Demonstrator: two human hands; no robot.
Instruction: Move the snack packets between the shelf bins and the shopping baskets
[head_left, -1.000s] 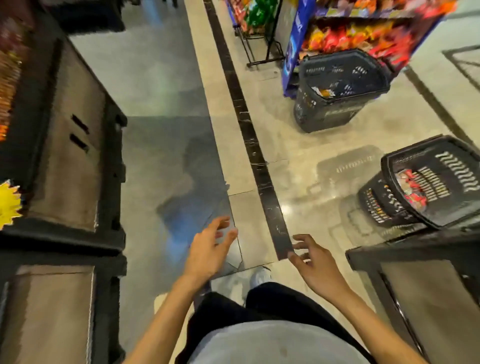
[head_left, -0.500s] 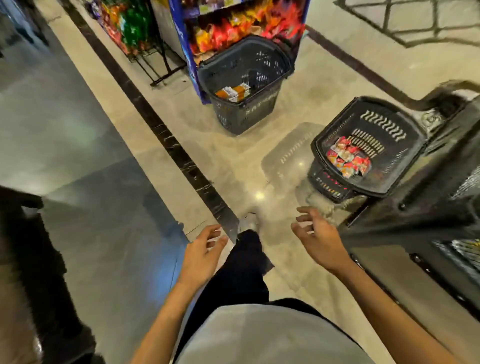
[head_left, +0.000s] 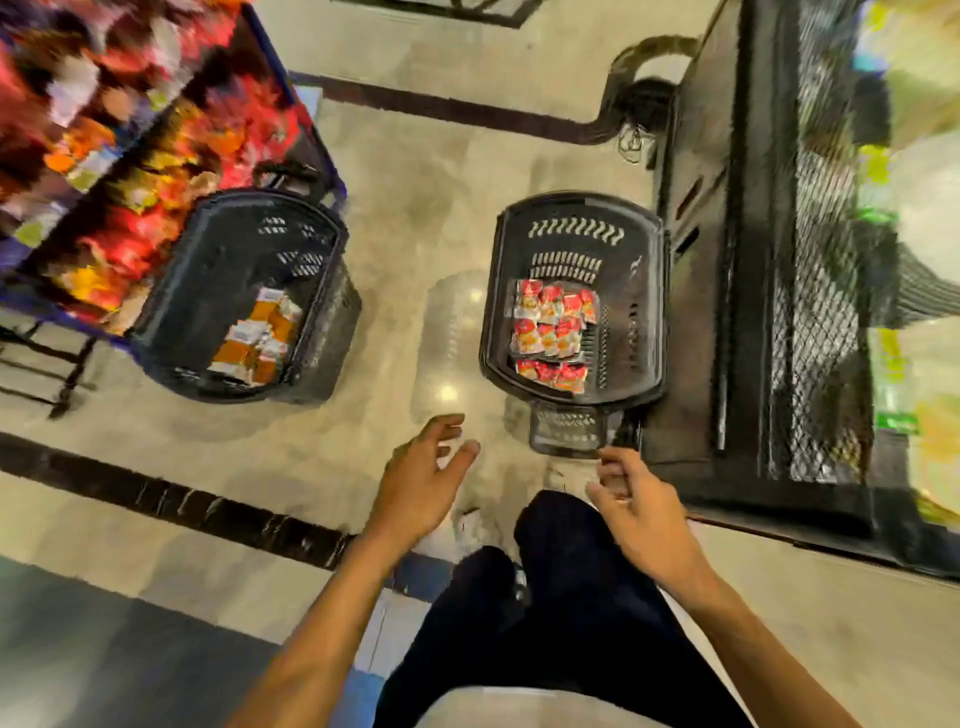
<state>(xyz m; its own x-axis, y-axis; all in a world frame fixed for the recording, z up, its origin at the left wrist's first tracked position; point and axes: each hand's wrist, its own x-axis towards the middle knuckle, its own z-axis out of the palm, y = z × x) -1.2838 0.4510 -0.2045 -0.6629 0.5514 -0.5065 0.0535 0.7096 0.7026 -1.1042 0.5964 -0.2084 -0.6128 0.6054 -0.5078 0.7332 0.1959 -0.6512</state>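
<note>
Your left hand (head_left: 421, 478) empty, fingers loosely spread, your right hand (head_left: 641, 506) empty, fingers slackly curled, near the right basket (head_left: 658, 312), red snack packets (head_left: 551, 332) lying inside it, orange packets (head_left: 257, 338) in the left basket (head_left: 218, 249) beside the snack shelf (head_left: 130, 156).

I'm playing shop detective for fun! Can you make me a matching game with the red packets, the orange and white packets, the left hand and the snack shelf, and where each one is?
Things
1. red packets
2. orange and white packets
3. left hand
4. snack shelf

Places
A. top left of the picture
B. in the basket by the mesh rack
C. empty, above the floor
D. in the basket by the shelf

Pairs: 1-B, 2-D, 3-C, 4-A
</note>
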